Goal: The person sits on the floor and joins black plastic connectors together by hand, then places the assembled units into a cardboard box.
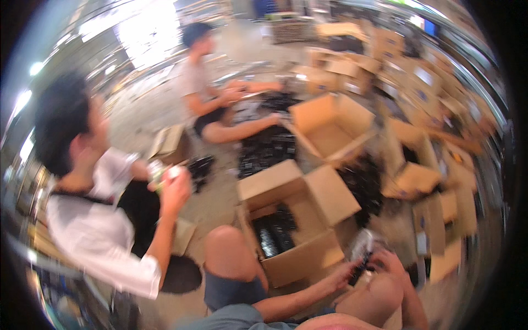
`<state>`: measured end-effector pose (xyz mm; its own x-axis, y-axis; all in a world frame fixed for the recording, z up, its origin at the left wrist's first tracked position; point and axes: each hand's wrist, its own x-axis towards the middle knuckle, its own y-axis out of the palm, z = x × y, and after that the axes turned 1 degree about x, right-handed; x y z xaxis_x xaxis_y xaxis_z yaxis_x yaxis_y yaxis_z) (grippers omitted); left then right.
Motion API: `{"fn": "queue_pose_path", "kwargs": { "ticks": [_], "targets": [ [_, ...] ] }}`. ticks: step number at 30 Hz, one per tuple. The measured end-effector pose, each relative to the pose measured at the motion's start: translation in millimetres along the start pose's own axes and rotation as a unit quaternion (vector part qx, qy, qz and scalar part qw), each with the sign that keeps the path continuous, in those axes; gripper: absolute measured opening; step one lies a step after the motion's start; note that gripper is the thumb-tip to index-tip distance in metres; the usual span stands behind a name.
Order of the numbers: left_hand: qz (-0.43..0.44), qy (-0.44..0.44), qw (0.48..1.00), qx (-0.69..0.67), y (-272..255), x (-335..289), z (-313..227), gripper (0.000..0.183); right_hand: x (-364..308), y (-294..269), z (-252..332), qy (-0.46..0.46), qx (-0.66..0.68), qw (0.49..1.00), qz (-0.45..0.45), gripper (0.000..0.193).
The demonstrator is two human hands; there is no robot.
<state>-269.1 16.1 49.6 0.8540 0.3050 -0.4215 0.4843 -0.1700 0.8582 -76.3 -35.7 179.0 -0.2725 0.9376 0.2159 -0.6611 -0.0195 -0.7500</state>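
My left hand (345, 275) and my right hand (388, 262) meet above my right knee, fingers closed around a small black piece (360, 265). Blur hides its exact kind. A crumpled clear plastic bag (365, 242) sticks up just beyond my fingers, seemingly around or against the black piece. To the left of my hands stands an open cardboard box (300, 267) with its flaps spread. Stacked black pieces (275, 230) lie inside it, toward its left side.
Loose black pieces (360, 184) are heaped beyond the box, and more (267, 148) cover the floor near a seated co-worker (201, 82). Another open carton (333, 126) stands there. Many boxes (415, 82) pile up at right. A second co-worker (93, 220) sits close at left, holding something small.
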Motion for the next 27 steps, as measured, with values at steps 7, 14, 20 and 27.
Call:
{"fn": "queue_pose_path", "kwargs": {
  "ticks": [7,14,20,27],
  "targets": [
    [-0.064,0.022,0.997,-0.038,-23.2,-15.7,-14.1,0.034,27.8,7.2,1.7,-0.014,-0.016,0.997,0.079,0.016],
    [-0.096,-0.016,0.995,-0.007,-4.6,-20.1,0.4,0.033,-4.7,8.9,7.9,0.064,-0.016,0.996,0.054,0.016],
    [-0.139,0.046,0.989,0.002,15.8,-14.6,-17.2,0.029,-3.2,29.2,4.5,0.280,0.192,0.938,-0.065,0.029],
    [-0.173,0.218,0.959,0.051,27.0,-7.4,-37.0,0.027,11.0,62.7,22.0,0.341,0.202,0.908,-0.138,0.051]
  ]
}}
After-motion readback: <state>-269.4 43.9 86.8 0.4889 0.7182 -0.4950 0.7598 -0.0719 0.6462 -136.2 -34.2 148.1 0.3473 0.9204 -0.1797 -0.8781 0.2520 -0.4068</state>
